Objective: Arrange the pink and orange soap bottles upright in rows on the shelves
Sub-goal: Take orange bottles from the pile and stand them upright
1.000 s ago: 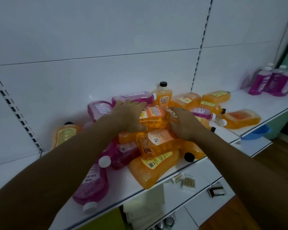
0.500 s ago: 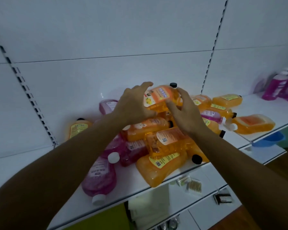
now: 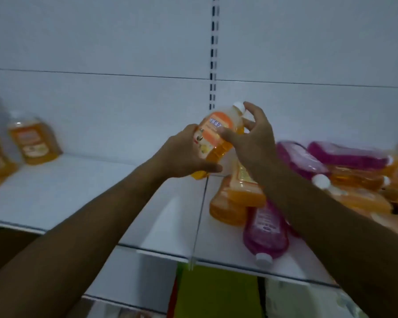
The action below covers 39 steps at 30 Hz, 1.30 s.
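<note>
A: Log entry. Where is the orange soap bottle (image 3: 218, 138)?

B: I see it held above the white shelf (image 3: 83, 193), tilted, white cap (image 3: 239, 107) up and to the right, label toward me. Both hands are on it. The left hand (image 3: 184, 154) is curled round the lower body, thumb under the base. The right hand (image 3: 251, 136) pinches the shoulder near the neck, with its upper fingers spread loosely by the cap.

A: What lies around the hands?

B: Just below and right of the right hand I note two orange bottles (image 3: 237, 198) lying flat, overlapping. A pink bottle (image 3: 265, 230) lies under the right forearm, white cap toward the shelf edge. Further right is a heap of pink and orange bottles (image 3: 354, 166) on their sides, blurred. Far left of the left hand, two orange bottles (image 3: 33, 141) stand upright at the back panel (image 3: 124, 106); the outermost is cut off by the frame. A slotted upright (image 3: 213, 53) runs up the panel above the held bottle.
</note>
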### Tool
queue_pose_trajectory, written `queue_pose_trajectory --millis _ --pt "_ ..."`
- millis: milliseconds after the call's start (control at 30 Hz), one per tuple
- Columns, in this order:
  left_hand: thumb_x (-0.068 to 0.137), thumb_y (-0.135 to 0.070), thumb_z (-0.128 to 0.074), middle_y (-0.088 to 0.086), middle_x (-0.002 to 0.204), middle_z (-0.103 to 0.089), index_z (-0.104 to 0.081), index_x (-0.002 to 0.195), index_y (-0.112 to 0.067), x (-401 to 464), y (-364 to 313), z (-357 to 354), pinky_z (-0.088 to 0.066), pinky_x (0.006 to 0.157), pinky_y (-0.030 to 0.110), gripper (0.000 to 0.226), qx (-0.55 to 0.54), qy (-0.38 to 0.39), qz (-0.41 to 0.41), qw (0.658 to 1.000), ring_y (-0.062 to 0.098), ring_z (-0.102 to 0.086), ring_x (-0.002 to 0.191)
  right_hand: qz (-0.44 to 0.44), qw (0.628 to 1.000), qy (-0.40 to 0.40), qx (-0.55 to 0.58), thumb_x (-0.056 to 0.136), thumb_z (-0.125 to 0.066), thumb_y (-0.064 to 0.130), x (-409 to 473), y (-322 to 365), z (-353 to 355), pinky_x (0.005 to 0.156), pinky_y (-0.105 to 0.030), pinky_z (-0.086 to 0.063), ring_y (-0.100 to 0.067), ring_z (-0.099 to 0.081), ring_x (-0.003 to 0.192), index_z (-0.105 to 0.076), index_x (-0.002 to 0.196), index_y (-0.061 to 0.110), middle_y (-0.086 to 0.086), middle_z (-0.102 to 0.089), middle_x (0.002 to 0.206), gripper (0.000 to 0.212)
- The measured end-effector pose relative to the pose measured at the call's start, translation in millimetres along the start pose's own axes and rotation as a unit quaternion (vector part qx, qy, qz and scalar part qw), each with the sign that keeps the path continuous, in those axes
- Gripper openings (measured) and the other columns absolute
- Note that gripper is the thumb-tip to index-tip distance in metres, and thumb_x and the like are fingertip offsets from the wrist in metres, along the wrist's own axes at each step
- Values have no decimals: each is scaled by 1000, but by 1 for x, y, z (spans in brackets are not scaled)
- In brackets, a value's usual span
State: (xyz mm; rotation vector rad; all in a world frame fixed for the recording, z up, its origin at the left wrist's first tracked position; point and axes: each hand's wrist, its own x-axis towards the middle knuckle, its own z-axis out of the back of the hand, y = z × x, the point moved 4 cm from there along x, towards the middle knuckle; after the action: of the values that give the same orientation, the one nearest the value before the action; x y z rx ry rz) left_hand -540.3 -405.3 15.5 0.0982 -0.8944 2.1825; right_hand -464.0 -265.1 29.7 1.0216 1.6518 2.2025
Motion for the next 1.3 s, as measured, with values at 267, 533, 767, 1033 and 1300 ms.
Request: queue_pose_trajectory --millis 267,533,767,1033,1300 --pt "69 -26 -85 -7 110 -69 -57 127 -21 -110 182 114 -57 80 26 65 -155 -64 163 972 7 -66 95 19 970 240 45 79 -76 5 -22 8 -225 87 -39 -56 -20 -58 112 -38 141 25 -4 -54 129 76" --pt "65 -27 -88 -9 104 -67 -61 118 -24 -183 320 203 -57 79 33 59 -90 -218 248 940 10 -64 92 103 910 400 28 82 -75 14 -51 35 -419 82 -31 -58 -14 -62 106 -33 143 31 10 -50 126 76" --pt "66 -29 -87 -11 113 -64 -54 123 -25 -224 389 235 -52 86 29 66 -78 -323 313 890 8 -60 101 208 877 432 -18 88 -69 14 -77 40 -522 84 -20 -55 -12 -56 116 -30 146 26 1 -47 139 72" --pt "67 -40 -84 -2 124 -57 -52 128 -20 -223 416 241 -48 90 30 72 -16 -363 357 861 14 -57 109 243 868 430 -59 89 -67 16 -76 36 -564 93 -36 -52 -17 -51 123 -27 147 30 1 -45 142 72" --pt "69 -34 -85 -3 109 -55 -47 105 -21 -221 411 220 -47 77 26 54 32 -403 345 847 16 -55 102 194 874 441 -62 89 -68 21 -70 27 -544 94 -24 -41 -14 -44 130 -18 151 25 1 -41 147 80"
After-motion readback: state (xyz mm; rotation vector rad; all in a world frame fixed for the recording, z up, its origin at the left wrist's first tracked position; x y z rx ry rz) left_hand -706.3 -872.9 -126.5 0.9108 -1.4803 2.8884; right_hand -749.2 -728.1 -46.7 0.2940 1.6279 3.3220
